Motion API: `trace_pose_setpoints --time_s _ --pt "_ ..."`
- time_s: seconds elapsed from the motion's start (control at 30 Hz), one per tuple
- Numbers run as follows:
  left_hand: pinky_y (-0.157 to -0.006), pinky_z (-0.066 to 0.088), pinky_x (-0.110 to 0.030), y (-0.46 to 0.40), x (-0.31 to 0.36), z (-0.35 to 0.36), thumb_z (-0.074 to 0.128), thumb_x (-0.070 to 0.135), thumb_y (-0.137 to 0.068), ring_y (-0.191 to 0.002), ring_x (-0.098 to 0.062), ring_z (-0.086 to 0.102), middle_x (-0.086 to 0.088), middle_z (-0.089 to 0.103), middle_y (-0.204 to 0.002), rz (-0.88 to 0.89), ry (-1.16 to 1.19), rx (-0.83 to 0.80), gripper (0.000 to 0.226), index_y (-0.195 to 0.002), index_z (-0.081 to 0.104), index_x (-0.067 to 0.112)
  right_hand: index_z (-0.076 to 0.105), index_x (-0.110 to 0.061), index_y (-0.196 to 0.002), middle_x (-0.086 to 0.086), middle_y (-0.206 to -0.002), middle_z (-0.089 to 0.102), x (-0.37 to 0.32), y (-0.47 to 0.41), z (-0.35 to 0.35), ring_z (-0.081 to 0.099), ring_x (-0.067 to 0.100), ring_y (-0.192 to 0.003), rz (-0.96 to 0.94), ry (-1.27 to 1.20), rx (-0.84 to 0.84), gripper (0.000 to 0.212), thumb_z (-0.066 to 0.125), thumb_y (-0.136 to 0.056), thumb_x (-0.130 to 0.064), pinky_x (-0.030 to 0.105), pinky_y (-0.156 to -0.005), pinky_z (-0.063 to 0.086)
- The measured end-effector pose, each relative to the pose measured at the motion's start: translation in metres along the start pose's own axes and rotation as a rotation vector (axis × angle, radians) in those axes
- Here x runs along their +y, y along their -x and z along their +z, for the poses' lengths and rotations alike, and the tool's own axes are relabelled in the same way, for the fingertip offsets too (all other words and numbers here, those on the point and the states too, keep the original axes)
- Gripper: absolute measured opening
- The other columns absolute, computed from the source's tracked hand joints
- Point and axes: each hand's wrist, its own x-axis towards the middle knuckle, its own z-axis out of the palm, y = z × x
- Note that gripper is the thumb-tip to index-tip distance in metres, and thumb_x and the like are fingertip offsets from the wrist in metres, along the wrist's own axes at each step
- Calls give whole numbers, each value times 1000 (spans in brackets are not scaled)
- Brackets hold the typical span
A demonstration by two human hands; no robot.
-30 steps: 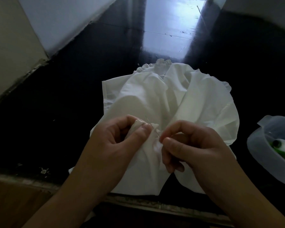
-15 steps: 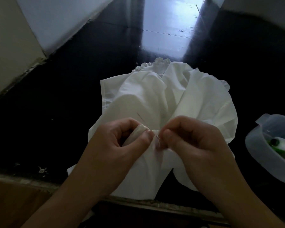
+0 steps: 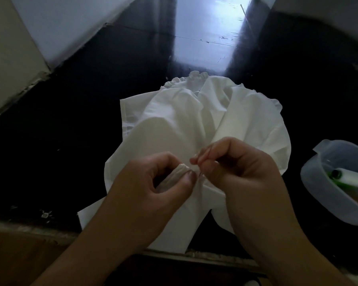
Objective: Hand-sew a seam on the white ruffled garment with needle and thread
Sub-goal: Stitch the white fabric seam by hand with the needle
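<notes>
A white ruffled garment (image 3: 194,120) lies crumpled on a black surface, its frilled edge at the far side. My left hand (image 3: 153,188) pinches a gathered fold of the garment between thumb and fingers. Just right of it, my right hand (image 3: 240,172) pinches a thin needle (image 3: 198,169) at the fold, fingers curled. The needle's lower end sits in the cloth by my left thumb. I cannot make out the thread.
A translucent plastic tub (image 3: 327,182) at the right holds a white thread spool (image 3: 351,178) and something green. A wall (image 3: 39,27) runs along the left. Bright light reflects on the glossy surface (image 3: 207,27) at the far side. The surface's near edge (image 3: 194,254) lies below my wrists.
My right hand moved in to the fold and took hold of the needle, then lifted slightly up and right. My left hand kept its pinch on the fold.
</notes>
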Motion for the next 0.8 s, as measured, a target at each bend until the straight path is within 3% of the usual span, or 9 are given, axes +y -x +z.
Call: trace_pose_setpoints --time_s 0.07,0.17,0.23,0.3,0.37,0.47,0.63,0.7,0.8 --pt "-51 51 -37 0 1 1 71 43 -88 -56 -20 65 0 68 -64 -12 -55 7 25 -74 70 22 67 -7 -74 7 -78 73 -5 1 -1 75 25 -90 49 -184 41 19 67 -83 9 34 -86 58" --pt "-51 48 -30 -1 -3 0 71 43 -87 -57 -17 64 0 66 -64 -41 -98 27 28 -72 68 21 66 -8 -72 8 -77 71 -16 -4 -7 76 31 -91 99 -337 78 12 62 -84 -6 44 -90 59" --pt "-52 48 -29 -2 -6 -3 72 39 -90 -59 -17 65 -2 67 -65 -54 -66 38 26 -73 69 19 62 -7 -76 11 -70 63 -22 -9 -15 73 34 -76 131 -460 110 16 57 -91 -9 44 -76 61" --pt "-50 45 -20 -4 -7 -6 71 35 -92 -57 -9 63 -2 68 -66 -75 -13 61 23 -76 71 18 54 -7 -84 10 -64 49 -27 -13 -23 59 31 -55 150 -481 142 12 52 -96 -9 41 -57 55" --pt "-50 42 -14 -6 -7 -7 68 33 -93 -55 -2 57 0 67 -65 -109 45 92 21 -79 72 19 50 -9 -87 9 -62 41 -26 -13 -32 43 23 -47 158 -344 165 13 50 -100 -7 34 -45 39" --pt "-53 44 -13 -9 -8 -7 66 30 -96 -58 0 57 5 64 -65 -154 166 131 21 -79 72 20 51 -9 -88 9 -61 48 -17 -12 -39 38 21 -52 160 -3 136 18 50 -105 -5 30 -46 28" --pt "-68 54 -30 -16 -9 -7 62 26 -99 -78 -16 71 4 76 -83 -241 415 196 24 -82 77 18 53 -27 -87 -3 -76 73 5 -8 -41 56 7 -56 150 597 -108 21 53 -105 -15 25 -56 45" --pt "-78 59 -38 -20 -11 -9 60 23 -101 -90 -22 77 -2 81 -95 -284 475 214 24 -89 79 15 54 -28 -87 -9 -80 74 8 -7 -43 63 4 -65 174 708 -131 19 54 -104 -18 22 -61 49" --pt "-97 57 -59 -25 -23 -16 66 33 -96 -107 -36 73 -13 78 -106 -281 410 265 26 -105 76 12 54 -27 -88 -13 -80 75 10 -7 -47 67 4 -70 214 801 -133 17 54 -104 -21 32 -69 54"
